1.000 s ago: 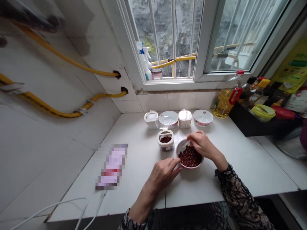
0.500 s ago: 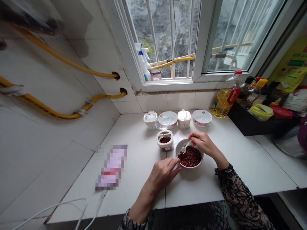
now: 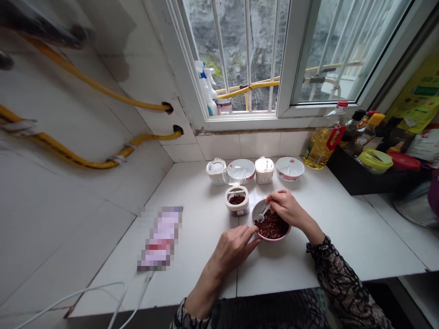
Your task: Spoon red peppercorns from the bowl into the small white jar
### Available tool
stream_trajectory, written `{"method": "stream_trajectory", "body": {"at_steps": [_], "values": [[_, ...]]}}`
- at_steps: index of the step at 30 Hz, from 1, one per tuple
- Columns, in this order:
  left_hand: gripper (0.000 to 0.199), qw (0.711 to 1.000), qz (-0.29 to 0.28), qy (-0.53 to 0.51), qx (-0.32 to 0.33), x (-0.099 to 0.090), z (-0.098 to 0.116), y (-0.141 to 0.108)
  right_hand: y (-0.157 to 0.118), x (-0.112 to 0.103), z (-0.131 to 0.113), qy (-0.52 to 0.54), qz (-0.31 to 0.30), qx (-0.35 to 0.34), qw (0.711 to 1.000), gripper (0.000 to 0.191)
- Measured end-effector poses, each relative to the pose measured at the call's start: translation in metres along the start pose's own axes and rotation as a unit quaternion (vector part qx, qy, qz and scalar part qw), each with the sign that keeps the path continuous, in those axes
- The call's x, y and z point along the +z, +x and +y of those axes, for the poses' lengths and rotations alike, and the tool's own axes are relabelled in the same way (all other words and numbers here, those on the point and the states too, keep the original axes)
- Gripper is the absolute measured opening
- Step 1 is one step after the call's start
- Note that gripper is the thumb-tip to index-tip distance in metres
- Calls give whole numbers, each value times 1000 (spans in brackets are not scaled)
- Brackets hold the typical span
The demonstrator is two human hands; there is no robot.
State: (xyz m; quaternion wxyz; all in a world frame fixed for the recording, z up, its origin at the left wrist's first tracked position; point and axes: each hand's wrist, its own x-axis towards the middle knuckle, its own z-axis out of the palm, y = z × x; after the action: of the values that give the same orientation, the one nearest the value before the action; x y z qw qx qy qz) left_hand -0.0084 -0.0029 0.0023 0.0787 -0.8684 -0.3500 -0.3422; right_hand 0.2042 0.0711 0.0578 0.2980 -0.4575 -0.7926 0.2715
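Observation:
My right hand [image 3: 287,209] pinches the handle of a small white spoon [image 3: 264,214]. The spoon's scoop is down at the left side of a bowl [image 3: 256,208], touching dark red dried peppercorns [image 3: 273,229]. At the bowl's lower left edge, my left hand [image 3: 233,249] grips the rim between thumb and fingers. Just behind and left of the bowl stands a seasoning jar [image 3: 236,211] with its clear lid raised and similar peppercorns inside.
Along the back are two white lidded jars [image 3: 264,171] and two floral bowls [image 3: 290,170]. An oil bottle [image 3: 318,148] stands beside a dark rack [image 3: 348,178] of condiments at right. A blurred-out flat object [image 3: 161,240] with a white cable [image 3: 144,288] lies at left.
My right hand has shifted slightly left over the bowl, and the spoon's scoop has moved a little toward the left wall. My left hand stays on the rim.

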Motion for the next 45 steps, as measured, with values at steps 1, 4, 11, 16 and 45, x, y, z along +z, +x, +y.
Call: {"method": "stream_trajectory", "body": {"at_steps": [1,4,11,16,45], "values": [[24,1000,-1,0,-1,0,0,0,0,1,-1,9,-10,0,1000,21],[24,1000,-1,-1,-2,0,0,0,0,1,0,78,-25,27,996,19],[19,1000,0,-10,-3,1,-1,-1,2,-7,3,238,-12,135,962,14],[21,1000,0,-14,-3,1,-1,-1,3,-8,6,247,-7,139,959,13],[19,1000,-8,-16,-4,1,-2,-2,-1,-9,-1,99,-20,49,994,19]]}}
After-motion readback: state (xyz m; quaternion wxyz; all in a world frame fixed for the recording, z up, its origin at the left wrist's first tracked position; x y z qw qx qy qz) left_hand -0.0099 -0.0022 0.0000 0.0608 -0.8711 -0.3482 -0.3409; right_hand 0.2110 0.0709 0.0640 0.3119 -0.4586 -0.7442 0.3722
